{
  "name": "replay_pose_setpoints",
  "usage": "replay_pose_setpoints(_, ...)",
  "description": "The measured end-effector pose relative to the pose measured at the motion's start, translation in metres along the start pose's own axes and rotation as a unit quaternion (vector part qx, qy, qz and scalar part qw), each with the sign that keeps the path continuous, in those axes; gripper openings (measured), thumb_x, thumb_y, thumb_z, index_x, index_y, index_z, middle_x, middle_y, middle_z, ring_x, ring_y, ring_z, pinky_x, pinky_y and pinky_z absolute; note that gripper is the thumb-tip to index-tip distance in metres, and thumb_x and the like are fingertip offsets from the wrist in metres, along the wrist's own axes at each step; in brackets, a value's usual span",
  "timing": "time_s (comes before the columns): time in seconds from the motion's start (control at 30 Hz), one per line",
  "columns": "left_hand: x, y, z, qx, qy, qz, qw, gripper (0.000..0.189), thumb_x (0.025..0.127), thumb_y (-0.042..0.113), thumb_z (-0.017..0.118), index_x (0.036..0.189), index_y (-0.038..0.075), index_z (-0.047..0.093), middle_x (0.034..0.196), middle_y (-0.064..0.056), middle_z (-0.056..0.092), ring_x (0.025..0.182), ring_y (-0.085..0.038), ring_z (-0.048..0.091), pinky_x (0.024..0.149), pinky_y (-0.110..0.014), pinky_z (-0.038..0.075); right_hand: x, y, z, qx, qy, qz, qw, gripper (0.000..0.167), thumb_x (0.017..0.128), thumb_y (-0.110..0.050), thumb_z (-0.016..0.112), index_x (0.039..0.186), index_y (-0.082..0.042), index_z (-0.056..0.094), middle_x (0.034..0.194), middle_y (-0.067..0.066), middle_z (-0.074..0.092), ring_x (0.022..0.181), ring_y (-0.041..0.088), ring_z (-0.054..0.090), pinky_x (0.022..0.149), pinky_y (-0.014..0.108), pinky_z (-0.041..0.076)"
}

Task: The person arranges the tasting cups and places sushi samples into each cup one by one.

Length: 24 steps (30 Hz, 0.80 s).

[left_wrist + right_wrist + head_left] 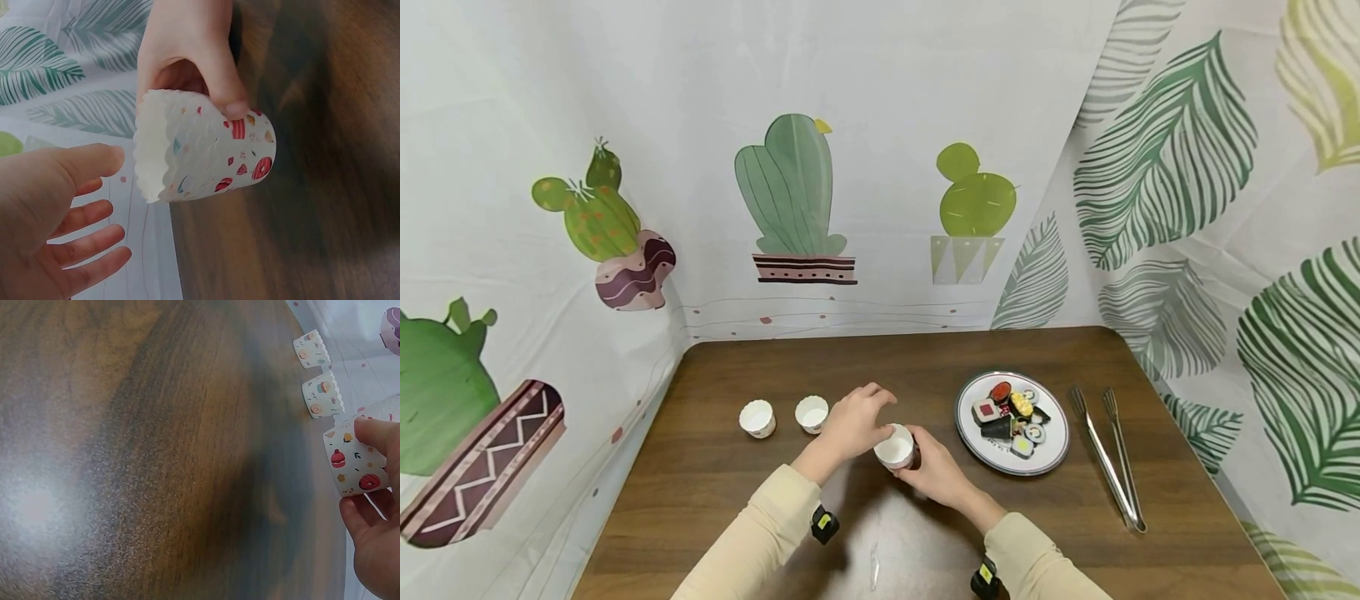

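My right hand [937, 470] grips a stack of nested white paper baking cups [894, 450] from its right side. Several scalloped rims overlap along the stack [206, 147], which has printed red sweets near its base. In the left wrist view the thumb of the right hand [194, 47] presses on the stack's side. My left hand [853, 423] hovers beside the stack's mouth, fingers spread and slightly bent, holding nothing. That hand [56, 212] is apart from the rims in the left wrist view. Two baking cups stand to the left, one [757, 419] farther out and another [812, 414] nearer.
A white plate [1052, 454] with a dark rim carries several sushi pieces [997, 427] to the right. Beyond it lie metal tongs [1112, 467], spread apart. The wooden table [700, 517] meets a printed cloth backdrop [880, 167] behind.
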<state>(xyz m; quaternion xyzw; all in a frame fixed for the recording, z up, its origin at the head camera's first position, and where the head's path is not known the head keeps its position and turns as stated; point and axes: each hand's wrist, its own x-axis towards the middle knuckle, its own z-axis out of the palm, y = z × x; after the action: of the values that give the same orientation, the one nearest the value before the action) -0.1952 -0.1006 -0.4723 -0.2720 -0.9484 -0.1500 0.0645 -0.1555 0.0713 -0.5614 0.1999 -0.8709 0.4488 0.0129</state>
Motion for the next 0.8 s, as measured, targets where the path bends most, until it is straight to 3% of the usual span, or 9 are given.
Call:
replay_pose_setpoints(0.4, -0.003, 0.002, 0.013, -0.001, 0.007, 0.007, 0.9999, 0.026, 0.07, 0.02, 0.077, 0.093, 0.016, 0.064, 0.087, 0.001, 0.061, 0.07, -0.02, 0.063, 0.056, -0.032, 0.049, 0.0, 0.002, 0.0, 0.004, -0.002, -0.001, 1.0, 0.061, 0.07, -0.012, 0.078, 0.122, -0.006, 0.047, 0.113, 0.006, 0.058, 0.102, 0.017, 0.056, 0.088, 0.037, 0.046)
replay_pose_setpoints(0.8, -0.004, 0.006, 0.018, -0.001, 0.028, 0.011, 0.9995, 0.018, 0.066, 0.006, 0.074, 0.078, 0.015, 0.062, 0.073, 0.005, 0.057, 0.06, -0.015, 0.058, 0.049, -0.025, 0.043, -0.002, 0.003, 0.001, 0.003, 0.0, 0.001, 1.0, 0.061, 0.069, -0.013, 0.078, 0.121, -0.006, 0.048, 0.112, 0.006, 0.058, 0.101, 0.017, 0.056, 0.087, 0.036, 0.046)
